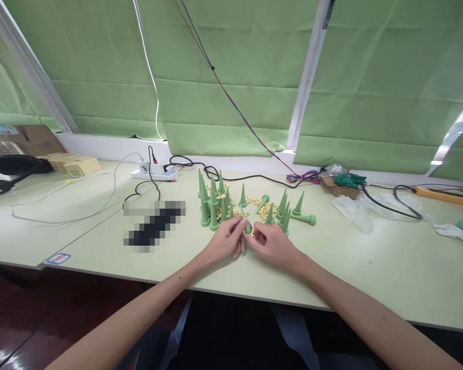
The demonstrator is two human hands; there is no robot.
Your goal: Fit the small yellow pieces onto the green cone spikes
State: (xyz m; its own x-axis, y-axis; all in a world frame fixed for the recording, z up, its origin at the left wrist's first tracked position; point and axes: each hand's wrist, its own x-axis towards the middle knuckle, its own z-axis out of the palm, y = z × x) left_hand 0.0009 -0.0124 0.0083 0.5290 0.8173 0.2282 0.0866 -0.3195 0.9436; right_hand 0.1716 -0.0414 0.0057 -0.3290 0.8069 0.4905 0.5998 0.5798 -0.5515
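Note:
Near the table's front edge, my left hand [227, 239] is closed around a green plastic spike [247, 227], a pointed cone with a wide cap. Close against it, my right hand [274, 243] pinches a small yellow plastic piece [253, 234] at the spike's side; the fingers partly hide whether it is inserted. Behind my left hand stand several upright green spikes [213, 198]. More spikes [282, 208] stand behind my right hand, and one spike [304, 219] lies on its side. Loose yellow pieces [268, 211] are scattered between the two groups.
A power strip [154, 172] with cables sits at the back left. Small boxes [81, 165] and black headphones [15, 167] are farther left. To the right are a cardboard box [337, 187], clear plastic bags [357, 211] and a yellow-orange bar [447, 196]. A blurred dark patch [154, 226] lies left.

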